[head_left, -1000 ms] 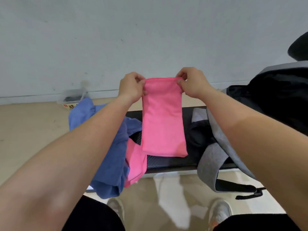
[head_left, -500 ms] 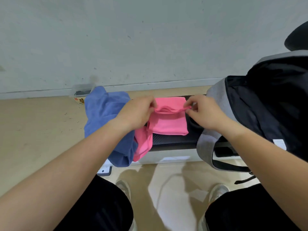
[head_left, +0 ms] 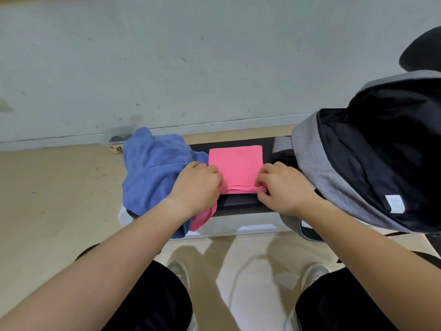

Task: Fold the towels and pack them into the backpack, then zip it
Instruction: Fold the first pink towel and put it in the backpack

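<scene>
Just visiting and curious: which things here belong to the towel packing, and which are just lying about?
Job: folded pink towel, blue towel, second pink towel, backpack, left hand and right hand holding the folded one.
Lying about: small box by the wall.

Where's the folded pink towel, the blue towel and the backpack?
folded pink towel (head_left: 236, 164): head view, middle of its flat top.
blue towel (head_left: 152, 168): head view, middle of the crumpled heap.
backpack (head_left: 310, 161): head view, its grey side wall.

The backpack (head_left: 334, 168) ran off the right edge. The left hand (head_left: 196, 187) covered the pink towel's (head_left: 236, 166) corner; a pink cloth (head_left: 202, 217) beneath, perhaps another towel, lay mostly hidden.
</scene>
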